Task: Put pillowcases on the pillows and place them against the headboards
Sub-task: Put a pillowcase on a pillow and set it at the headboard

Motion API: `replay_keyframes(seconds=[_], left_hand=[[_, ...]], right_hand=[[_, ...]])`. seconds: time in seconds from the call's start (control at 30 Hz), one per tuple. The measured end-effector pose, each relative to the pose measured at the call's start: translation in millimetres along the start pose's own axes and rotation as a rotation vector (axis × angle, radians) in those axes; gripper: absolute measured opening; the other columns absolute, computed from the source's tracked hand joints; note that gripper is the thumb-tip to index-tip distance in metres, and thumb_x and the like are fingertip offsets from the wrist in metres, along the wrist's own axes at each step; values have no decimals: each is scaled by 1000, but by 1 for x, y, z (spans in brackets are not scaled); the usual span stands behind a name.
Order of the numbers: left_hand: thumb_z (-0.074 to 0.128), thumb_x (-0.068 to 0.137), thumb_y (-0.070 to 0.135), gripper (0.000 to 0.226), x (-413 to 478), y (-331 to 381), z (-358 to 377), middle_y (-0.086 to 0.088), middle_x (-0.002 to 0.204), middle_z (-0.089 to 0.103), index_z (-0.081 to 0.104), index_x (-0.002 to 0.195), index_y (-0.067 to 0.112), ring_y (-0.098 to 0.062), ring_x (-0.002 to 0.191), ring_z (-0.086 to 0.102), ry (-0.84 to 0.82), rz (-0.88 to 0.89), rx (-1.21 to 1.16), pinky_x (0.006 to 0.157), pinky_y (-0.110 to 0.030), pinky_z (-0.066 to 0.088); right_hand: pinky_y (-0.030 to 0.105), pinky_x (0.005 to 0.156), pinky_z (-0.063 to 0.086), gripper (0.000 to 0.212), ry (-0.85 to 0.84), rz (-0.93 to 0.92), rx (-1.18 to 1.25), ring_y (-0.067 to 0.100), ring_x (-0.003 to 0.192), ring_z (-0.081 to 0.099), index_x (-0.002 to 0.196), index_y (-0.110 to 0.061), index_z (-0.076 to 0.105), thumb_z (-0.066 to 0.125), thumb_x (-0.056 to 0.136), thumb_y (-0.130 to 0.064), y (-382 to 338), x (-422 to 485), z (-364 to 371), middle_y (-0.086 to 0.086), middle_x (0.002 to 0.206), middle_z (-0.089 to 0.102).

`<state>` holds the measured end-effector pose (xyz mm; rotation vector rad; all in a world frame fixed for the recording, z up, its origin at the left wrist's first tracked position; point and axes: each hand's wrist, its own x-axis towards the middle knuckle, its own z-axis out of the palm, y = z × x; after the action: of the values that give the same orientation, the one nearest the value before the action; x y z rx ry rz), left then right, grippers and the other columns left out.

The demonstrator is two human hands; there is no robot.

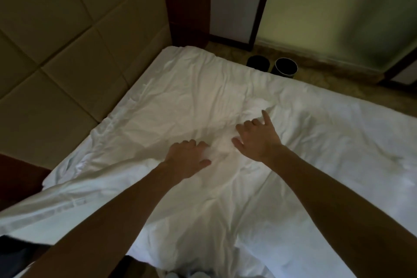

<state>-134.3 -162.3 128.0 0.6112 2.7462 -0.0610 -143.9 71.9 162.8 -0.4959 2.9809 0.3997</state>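
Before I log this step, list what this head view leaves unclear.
Head view, left hand: knuckles hide the fingertips, so a grip on the white linen is uncertain.
Head view, pillow versus pillowcase: dim white folds merge.
Head view, darker bin: bed edge covers its base.
Head view, pale panel: blurred.

No text, label, brand, number or sign can be read on the white bedding point(203, 97), the padded headboard point(67, 52) or the two dark bins point(286, 69).
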Motion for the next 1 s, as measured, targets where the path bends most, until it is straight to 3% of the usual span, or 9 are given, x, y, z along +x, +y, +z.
replay_keyframes(seconds=[0.27, 0.37, 0.47, 0.6, 0.67, 0.73, 0.83, 0.93, 1.0], left_hand=[[40, 92, 67, 64, 33, 26, 1, -5, 130, 56, 34, 143, 29, -28, 116, 57, -43, -49, 54, 93, -42, 46], [38, 94, 65, 61, 34, 28, 3, -4, 127, 58, 36, 143, 29, -27, 114, 59, -39, -54, 86, 91, -41, 46], [37, 97, 61, 58, 34, 26, 3, -3, 124, 61, 37, 144, 28, -27, 112, 60, 2, -72, 97, 89, -40, 47], [35, 98, 59, 54, 37, 16, 2, -2, 121, 63, 38, 142, 27, -26, 111, 61, 16, -112, 68, 86, -39, 48], [36, 98, 57, 52, 37, 12, 0, -2, 122, 63, 39, 141, 28, -26, 112, 61, 16, -135, 42, 87, -39, 48], [38, 98, 56, 51, 35, 8, 1, -3, 122, 63, 39, 141, 28, -27, 113, 60, 19, -146, 15, 88, -39, 49], [40, 95, 62, 58, 30, 5, 3, -3, 123, 63, 36, 142, 29, -26, 114, 60, -2, -141, -19, 91, -39, 49], [43, 89, 71, 72, 22, 7, 5, -4, 123, 63, 34, 145, 26, -26, 112, 61, 10, -132, 6, 91, -38, 48], [45, 89, 69, 71, 18, 7, 6, -4, 121, 63, 34, 144, 25, -26, 109, 62, 32, -141, 8, 90, -38, 49]], right_hand=[[56, 119, 10, 49, -82, -74, 16, 26, 115, 56, 130, -18, 51, 52, 86, -37, 68, -16, 11, 6, 116, 63], [52, 121, 5, 44, -85, -119, 111, 19, 99, 63, 127, -21, 48, 57, 85, -29, 74, -18, 15, -1, 101, 64], [47, 120, 17, 32, 33, -149, 123, 20, 96, 65, 118, -19, 55, 58, 87, -28, 79, -20, 16, 0, 100, 67], [44, 112, 29, 36, 36, -247, 99, 23, 99, 65, 118, -18, 57, 60, 88, -37, 85, -31, 25, 3, 105, 68], [44, 104, 41, 36, 96, -273, 134, 23, 86, 67, 108, -16, 62, 58, 87, -44, 88, -37, 31, 3, 93, 70], [39, 84, 51, 30, 270, -255, 177, 23, 67, 64, 87, -13, 64, 59, 85, -43, 87, -40, 30, 3, 73, 65], [34, 62, 48, 21, 546, -224, 298, 23, 65, 56, 80, -12, 61, 63, 83, -33, 74, -29, 16, 4, 73, 59], [41, 85, 50, 26, 541, -258, 328, 23, 82, 62, 96, -13, 67, 55, 86, -33, 51, -6, -2, 4, 90, 68], [42, 109, 37, 35, 398, -313, 298, 22, 102, 63, 110, -16, 67, 50, 88, -37, 29, 11, -9, 3, 106, 70]])
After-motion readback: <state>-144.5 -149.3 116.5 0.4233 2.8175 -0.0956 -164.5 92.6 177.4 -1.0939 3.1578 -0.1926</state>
